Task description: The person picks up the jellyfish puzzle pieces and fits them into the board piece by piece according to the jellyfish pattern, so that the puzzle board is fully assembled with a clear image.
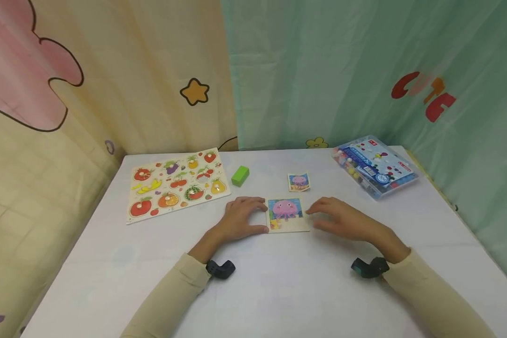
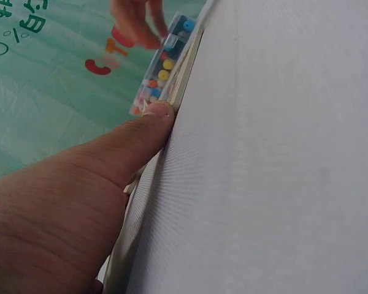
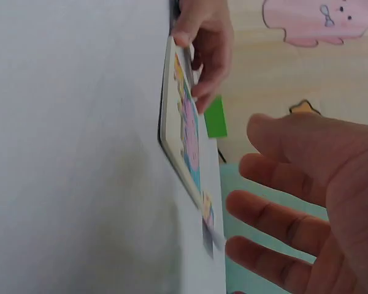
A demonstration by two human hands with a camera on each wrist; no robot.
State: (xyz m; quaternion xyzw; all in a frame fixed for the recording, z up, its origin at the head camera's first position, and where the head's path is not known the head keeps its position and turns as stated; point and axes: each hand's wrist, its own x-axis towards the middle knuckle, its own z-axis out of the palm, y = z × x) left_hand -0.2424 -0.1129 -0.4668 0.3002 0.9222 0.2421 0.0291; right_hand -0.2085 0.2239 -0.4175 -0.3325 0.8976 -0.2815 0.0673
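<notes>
A small flat wooden puzzle board (image 1: pixel 293 226) lies on the table between both hands. It shows a pink octopus picture over its upper part and lower left corner; the lower right is bare pale wood. My left hand (image 1: pixel 241 218) rests at the board's left edge, thumb straight by the near corner and fingers farther back. In the left wrist view the thumb (image 2: pixel 148 125) touches that edge. Beside the right edge is my right hand (image 1: pixel 340 218); its fingers (image 3: pixel 264 211) are spread and hold nothing in the right wrist view. Behind the board lies a small octopus picture card (image 1: pixel 299 182).
A fruit puzzle board (image 1: pixel 181 202) lies at the back left, with a green block (image 1: pixel 240 176) at its right. Toward the back right is a clear plastic case (image 1: pixel 375 166) of colourful beads. Curtains (image 1: pixel 312 70) hang behind the white table (image 1: pixel 287 291).
</notes>
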